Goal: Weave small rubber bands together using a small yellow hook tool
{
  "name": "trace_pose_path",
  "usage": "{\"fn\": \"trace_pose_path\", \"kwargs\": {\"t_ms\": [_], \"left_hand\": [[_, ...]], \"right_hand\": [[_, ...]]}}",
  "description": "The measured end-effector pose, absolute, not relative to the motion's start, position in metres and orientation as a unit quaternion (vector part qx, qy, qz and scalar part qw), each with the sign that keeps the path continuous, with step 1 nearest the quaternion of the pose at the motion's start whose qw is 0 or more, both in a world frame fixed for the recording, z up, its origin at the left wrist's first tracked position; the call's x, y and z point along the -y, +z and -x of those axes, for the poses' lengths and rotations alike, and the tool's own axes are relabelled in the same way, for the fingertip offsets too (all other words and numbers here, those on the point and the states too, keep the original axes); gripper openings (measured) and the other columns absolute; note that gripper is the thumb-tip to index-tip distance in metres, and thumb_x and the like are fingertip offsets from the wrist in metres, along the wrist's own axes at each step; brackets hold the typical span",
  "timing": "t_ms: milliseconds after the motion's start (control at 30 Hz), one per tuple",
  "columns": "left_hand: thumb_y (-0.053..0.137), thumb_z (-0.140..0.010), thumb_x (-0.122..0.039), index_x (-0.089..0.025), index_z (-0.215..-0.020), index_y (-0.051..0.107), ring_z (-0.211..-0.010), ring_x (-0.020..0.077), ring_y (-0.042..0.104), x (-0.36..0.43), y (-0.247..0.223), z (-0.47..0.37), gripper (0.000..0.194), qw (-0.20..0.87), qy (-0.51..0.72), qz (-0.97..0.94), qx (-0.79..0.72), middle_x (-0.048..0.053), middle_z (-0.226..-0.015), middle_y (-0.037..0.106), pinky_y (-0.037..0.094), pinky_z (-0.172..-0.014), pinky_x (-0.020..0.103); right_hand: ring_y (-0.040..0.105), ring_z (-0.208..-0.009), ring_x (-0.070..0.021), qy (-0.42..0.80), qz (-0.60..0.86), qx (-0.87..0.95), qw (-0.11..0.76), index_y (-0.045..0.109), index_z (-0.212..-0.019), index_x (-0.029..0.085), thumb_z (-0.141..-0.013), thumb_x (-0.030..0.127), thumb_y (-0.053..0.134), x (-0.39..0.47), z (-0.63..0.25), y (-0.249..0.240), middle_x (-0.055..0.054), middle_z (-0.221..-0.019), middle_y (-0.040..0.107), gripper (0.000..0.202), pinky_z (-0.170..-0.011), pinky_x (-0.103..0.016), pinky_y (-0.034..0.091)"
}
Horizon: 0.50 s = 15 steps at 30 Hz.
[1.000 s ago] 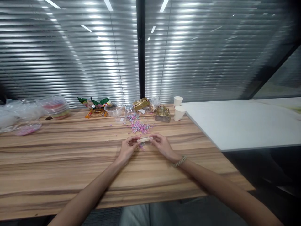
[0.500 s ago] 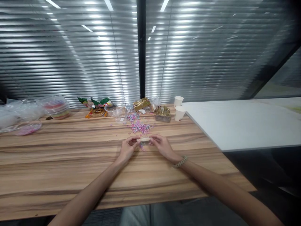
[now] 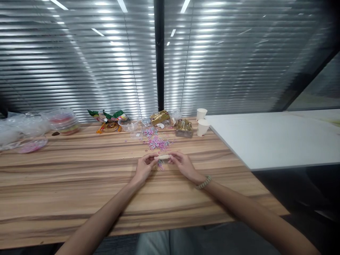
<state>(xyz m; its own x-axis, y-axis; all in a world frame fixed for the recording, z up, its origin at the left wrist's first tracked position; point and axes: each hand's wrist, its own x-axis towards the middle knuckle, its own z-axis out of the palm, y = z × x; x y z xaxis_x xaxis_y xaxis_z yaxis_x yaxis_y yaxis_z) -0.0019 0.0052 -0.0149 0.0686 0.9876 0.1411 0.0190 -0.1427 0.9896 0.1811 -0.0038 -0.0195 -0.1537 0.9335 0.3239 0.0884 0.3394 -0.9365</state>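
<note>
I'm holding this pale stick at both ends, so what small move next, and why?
Perhaps hold the stick in the left hand alone, freeing the right hand to pick from the pink pile: both hands pinch the stick, and the pile lies just beyond.

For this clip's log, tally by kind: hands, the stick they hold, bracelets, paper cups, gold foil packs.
Bare hands: 2
Slim pale stick: 1
Pale greenish segmented bracelet: 1
Upright white paper cups: 2
Shiny gold foil packs: 2
Total: 8
</note>
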Motion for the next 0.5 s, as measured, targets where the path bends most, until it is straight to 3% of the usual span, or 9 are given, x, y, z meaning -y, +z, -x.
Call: {"fn": "trace_pose_path", "kwargs": {"t_ms": [500], "left_hand": [[0.071, -0.061, -0.030, -0.013, -0.085, 0.065, -0.078, 0.0174, 0.061, -0.0043, -0.0137, 0.0018, 0.030, 0.484, 0.508, -0.555, -0.447, 0.008, -0.087, 0.067, 0.047, -0.073, 0.027]], "right_hand": [[0.060, -0.073, -0.0140, 0.449, 0.390, 0.616, 0.517, 0.057, -0.094, 0.014, -0.075, 0.034, 0.059, 0.0042, -0.1804, -0.0203, -0.006, -0.087, 0.062, 0.028, -0.071, -0.027, 0.050]]}}
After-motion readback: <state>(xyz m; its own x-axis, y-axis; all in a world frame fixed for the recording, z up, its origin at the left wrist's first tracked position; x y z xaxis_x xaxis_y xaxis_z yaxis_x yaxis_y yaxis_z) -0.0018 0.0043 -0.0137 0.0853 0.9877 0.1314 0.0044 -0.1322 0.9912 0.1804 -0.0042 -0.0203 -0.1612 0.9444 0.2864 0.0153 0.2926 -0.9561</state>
